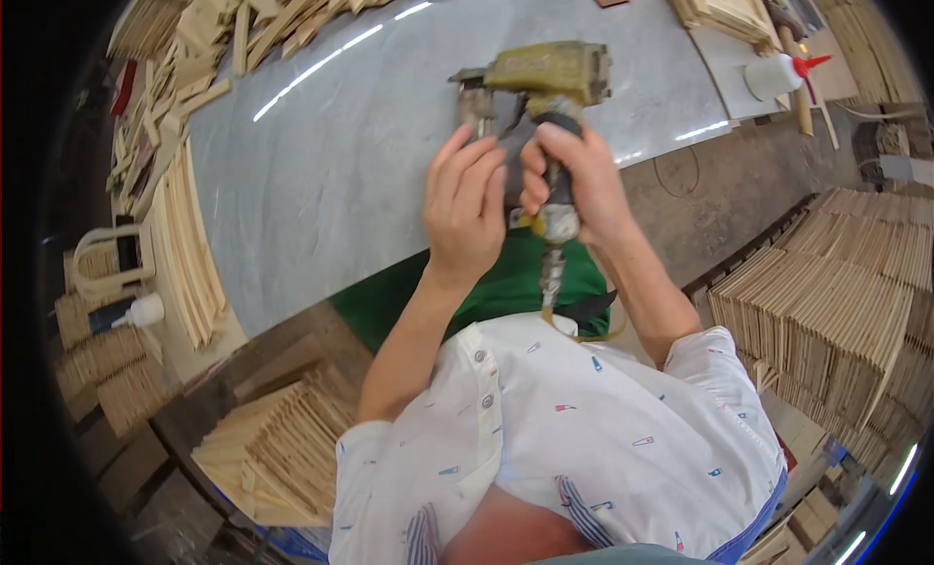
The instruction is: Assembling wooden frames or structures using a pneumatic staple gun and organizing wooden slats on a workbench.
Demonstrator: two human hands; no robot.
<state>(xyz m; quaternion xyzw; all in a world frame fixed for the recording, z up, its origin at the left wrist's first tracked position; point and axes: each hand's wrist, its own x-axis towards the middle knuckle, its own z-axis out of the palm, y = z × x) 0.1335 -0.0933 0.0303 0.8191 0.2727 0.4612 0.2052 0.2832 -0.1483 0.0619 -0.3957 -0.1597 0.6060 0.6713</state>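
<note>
A worn olive-green pneumatic nail gun is held up over the grey tabletop, its nose toward the left. My right hand wraps round the gun's dark grip, with a hose fitting hanging below it. Around the gun's metal magazine, on the left side, are the fingers of my left hand. Those fingers are bent and close together, and their tips touch the magazine. What lies under the left palm is hidden.
Loose wood offcuts heap along the far left edge. Long wooden strips lie at the left. A white bottle with a red tip stands at the far right. Stacked wooden slats rise to my right, and more slats sit at lower left.
</note>
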